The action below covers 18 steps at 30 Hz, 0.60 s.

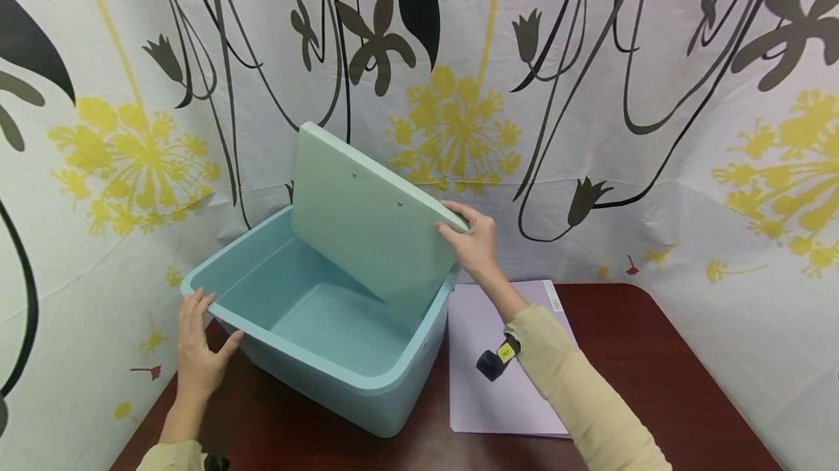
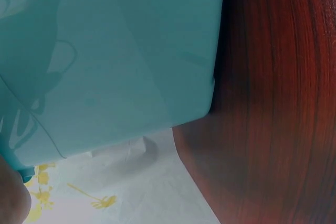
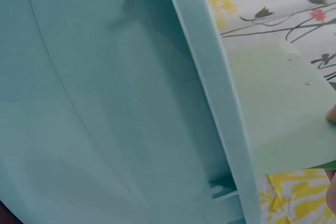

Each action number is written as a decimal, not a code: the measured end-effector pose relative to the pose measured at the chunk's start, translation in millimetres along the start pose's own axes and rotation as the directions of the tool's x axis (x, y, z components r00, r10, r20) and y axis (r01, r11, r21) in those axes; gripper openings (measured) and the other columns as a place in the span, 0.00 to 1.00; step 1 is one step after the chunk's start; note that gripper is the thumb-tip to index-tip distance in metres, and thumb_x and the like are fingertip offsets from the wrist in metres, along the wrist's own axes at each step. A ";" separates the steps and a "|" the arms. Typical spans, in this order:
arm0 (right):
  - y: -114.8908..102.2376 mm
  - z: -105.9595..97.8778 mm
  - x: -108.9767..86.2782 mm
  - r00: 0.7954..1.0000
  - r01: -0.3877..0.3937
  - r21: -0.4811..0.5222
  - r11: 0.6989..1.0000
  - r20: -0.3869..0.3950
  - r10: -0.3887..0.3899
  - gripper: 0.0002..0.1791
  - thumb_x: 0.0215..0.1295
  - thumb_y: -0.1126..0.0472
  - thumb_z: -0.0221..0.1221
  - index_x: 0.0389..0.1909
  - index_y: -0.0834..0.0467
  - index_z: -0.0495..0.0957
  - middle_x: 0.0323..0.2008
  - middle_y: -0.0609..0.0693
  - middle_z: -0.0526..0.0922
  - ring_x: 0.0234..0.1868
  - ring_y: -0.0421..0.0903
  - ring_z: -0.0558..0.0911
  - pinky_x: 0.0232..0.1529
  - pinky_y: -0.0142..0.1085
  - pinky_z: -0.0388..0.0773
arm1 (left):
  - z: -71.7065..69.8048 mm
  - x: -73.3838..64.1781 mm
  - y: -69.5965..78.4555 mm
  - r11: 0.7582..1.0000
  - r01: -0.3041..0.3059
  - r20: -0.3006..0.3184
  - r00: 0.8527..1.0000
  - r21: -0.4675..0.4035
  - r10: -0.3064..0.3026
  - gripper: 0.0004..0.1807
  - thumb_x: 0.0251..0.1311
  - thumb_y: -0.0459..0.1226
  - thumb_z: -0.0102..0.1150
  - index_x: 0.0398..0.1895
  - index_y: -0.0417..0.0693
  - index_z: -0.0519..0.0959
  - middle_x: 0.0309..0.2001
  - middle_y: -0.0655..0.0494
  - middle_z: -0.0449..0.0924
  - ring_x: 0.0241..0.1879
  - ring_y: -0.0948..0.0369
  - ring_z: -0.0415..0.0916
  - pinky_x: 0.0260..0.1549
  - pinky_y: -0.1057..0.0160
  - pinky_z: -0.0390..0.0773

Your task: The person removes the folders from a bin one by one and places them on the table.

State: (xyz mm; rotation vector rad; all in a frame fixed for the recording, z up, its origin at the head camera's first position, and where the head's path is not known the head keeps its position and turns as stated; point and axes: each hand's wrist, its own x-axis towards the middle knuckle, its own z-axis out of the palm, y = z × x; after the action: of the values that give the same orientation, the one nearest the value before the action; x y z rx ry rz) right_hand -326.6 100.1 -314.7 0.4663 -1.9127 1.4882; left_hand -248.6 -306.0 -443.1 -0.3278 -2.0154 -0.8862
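Note:
A light blue plastic tub sits tilted in angle to the table's edge, its top uncovered. Leaning up out of its far side is a pale green, flat binder-like panel with two small metal rivets. My right hand pinches the panel's right upper edge, thumb on the near face and fingers behind. At the tub's near left corner, my left hand holds the rim, fingertips on top and thumb against the outer wall. The right wrist view shows the tub's wall and the panel beyond its rim.
A lilac folder with a white label lies on the dark red wooden table, right of the tub. Floral-printed white sheeting hangs behind and at both sides. A small black wrist camera is on my right wrist.

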 end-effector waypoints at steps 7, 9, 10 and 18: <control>-34.0 -10.2 -7.0 0.999 0.021 0.063 0.998 -0.026 -0.019 0.17 0.48 0.75 0.61 0.43 0.73 0.77 0.40 0.67 0.80 0.36 0.53 0.81 0.32 0.22 0.72 | -0.7 0.4 -0.8 1.000 -0.007 0.000 1.000 0.004 0.007 0.48 0.46 0.63 0.56 0.61 0.36 0.63 0.64 0.35 0.55 0.67 0.42 0.42 0.62 0.42 0.39; -37.5 -11.8 -7.3 0.999 0.016 0.088 0.996 -0.046 -0.012 0.17 0.48 0.76 0.61 0.43 0.74 0.77 0.39 0.68 0.80 0.34 0.46 0.80 0.31 0.22 0.72 | -0.8 0.4 -0.8 1.000 -0.004 0.001 1.000 0.006 0.004 0.48 0.46 0.64 0.56 0.61 0.36 0.63 0.64 0.35 0.55 0.67 0.42 0.41 0.62 0.42 0.38; -38.8 -12.8 -7.3 0.998 0.013 0.105 0.994 -0.057 -0.007 0.18 0.48 0.76 0.61 0.43 0.74 0.77 0.39 0.68 0.80 0.33 0.42 0.80 0.31 0.22 0.73 | -0.8 0.3 -0.8 1.000 -0.004 0.001 1.000 0.008 0.004 0.48 0.46 0.64 0.56 0.61 0.36 0.63 0.64 0.35 0.55 0.67 0.42 0.41 0.62 0.42 0.38; -34.6 -23.7 -3.7 0.987 0.037 0.177 0.984 -0.160 -0.009 0.19 0.47 0.74 0.63 0.44 0.72 0.77 0.40 0.67 0.80 0.30 0.32 0.78 0.29 0.24 0.74 | -0.8 -0.1 0.4 1.000 -0.003 0.004 1.000 0.005 0.003 0.48 0.46 0.63 0.56 0.61 0.37 0.63 0.64 0.35 0.55 0.67 0.42 0.41 0.62 0.41 0.38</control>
State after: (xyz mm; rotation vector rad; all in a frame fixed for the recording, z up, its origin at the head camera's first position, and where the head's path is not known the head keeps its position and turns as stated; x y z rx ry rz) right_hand -295.3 112.3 -289.4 0.4350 -1.6536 1.6397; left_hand -247.8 -306.3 -442.7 -0.3298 -2.0200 -0.8794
